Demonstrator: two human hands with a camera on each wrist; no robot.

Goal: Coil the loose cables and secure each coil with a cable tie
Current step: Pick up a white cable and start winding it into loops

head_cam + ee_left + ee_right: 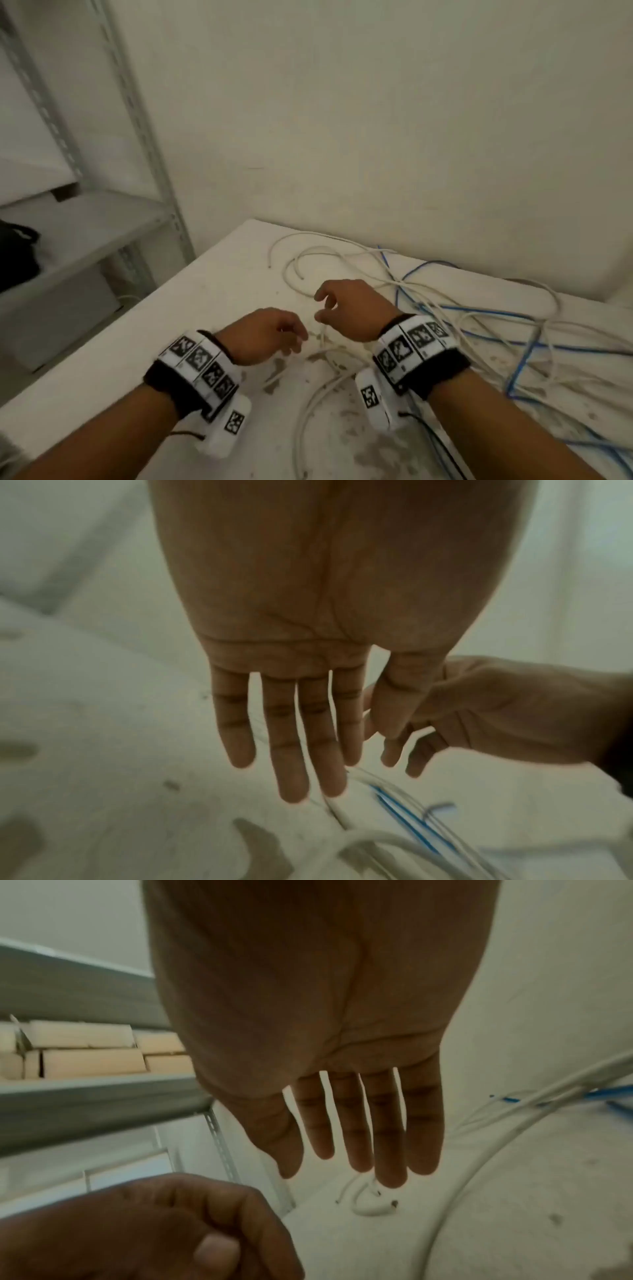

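Two bare hands hover close together over a stained white table [178, 308]. The left hand [265, 334] is held palm down, its fingers [289, 750] straight and slightly spread in its wrist view, holding nothing. The right hand [349, 310], at about two o'clock from the left, also has straight, relaxed fingers [390, 1137] in its wrist view and grips nothing. Both wrists wear black straps with white marker blocks [202, 368]. Just below the hands, thin white cables [318, 387] run loose across the tabletop, with more white loops at twelve o'clock. Blue cables [520, 363] lie tangled with the white ones at three o'clock, spreading toward the table's right edge. At nine o'clock stands a grey metal shelf rack [144, 137] against a pale wall [376, 102]
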